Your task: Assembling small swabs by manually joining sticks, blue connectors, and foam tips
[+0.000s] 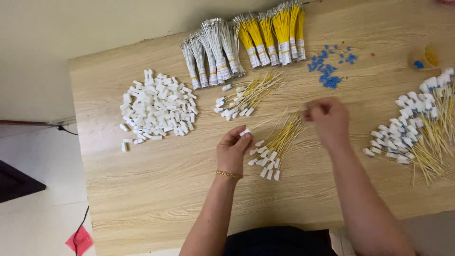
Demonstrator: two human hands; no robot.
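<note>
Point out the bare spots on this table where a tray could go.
Bare wood runs along the table near edge, left of the left hand and below the white connector pile. Crowded: the far edge's wire bundles and the right-side assembled wires.

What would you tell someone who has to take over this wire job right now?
Left hand pinches a white connector with a yellow wire. Right hand is closed above the small pile of fitted yellow wires. Loose white connectors lie at left, blue pieces at the back. Done: fitted piles at centre and far right. Left: bundled yellow wires and white wires, still tied.
</note>
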